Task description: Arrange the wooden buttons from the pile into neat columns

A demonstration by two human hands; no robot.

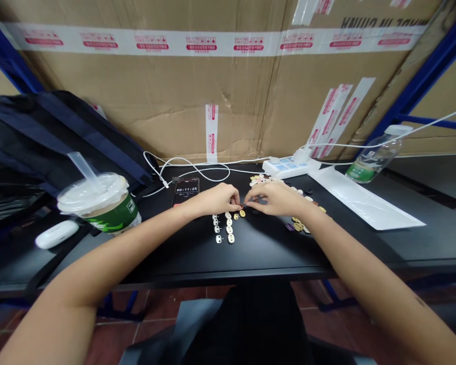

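Observation:
My left hand (225, 199) and my right hand (275, 197) meet over the black table, thumbs and fingertips pinched close together. A tiny reddish-brown piece (241, 206) shows at my left fingertips. What the right fingertips pinch is too small to make out. Just below lie yellow oval pieces (242, 214) and a column of cream oval pieces (231, 238) with holes. To their left runs a column of small white pieces (218, 239) with thin pins. More loose pieces (297, 226), yellow, purple and pale, are scattered under and beyond my right hand and wrist, partly hidden.
A phone (187, 188) with a running timer lies left of my hands. Farther left are a lidded drink cup (112, 210), a white earbud case (57, 234) and a backpack (72, 132). A power strip (291, 167), a white envelope (368, 200) and a bottle (376, 157) stand right.

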